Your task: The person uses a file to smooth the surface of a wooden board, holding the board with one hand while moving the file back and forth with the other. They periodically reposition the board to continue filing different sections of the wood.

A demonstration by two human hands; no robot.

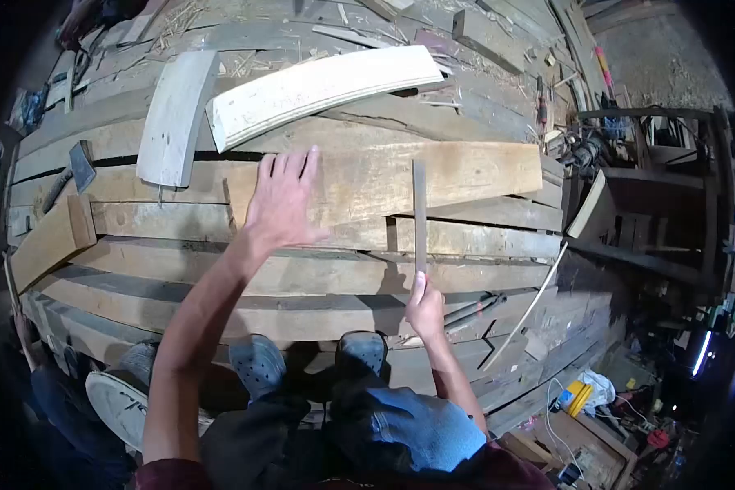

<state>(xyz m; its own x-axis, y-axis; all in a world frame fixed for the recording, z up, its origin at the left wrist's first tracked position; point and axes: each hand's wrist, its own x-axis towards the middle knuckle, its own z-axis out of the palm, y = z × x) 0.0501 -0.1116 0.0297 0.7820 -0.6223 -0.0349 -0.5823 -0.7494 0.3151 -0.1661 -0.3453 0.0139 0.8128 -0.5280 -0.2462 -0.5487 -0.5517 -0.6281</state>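
A light brown wooden board point(363, 175) lies across the slatted timber surface in front of me. My left hand point(282, 200) rests flat near its left end, with the fingers stretched and the thumb out to the side. My right hand point(425, 310) is closed around the lower end of a long, flat, grey metal bar point(420, 214). That bar points away from me and overlaps the board right of its middle in this view. Whatever handle it has is hidden in my fist.
Beyond the board lie a curved white plank point(327, 88) and a pale short plank point(177, 118). A hatchet point(81, 167) and a wooden offcut point(53, 241) are at the left. Below, two shoes point(362, 353) stand on the slats. Clutter and a yellow object point(578, 398) lie lower right.
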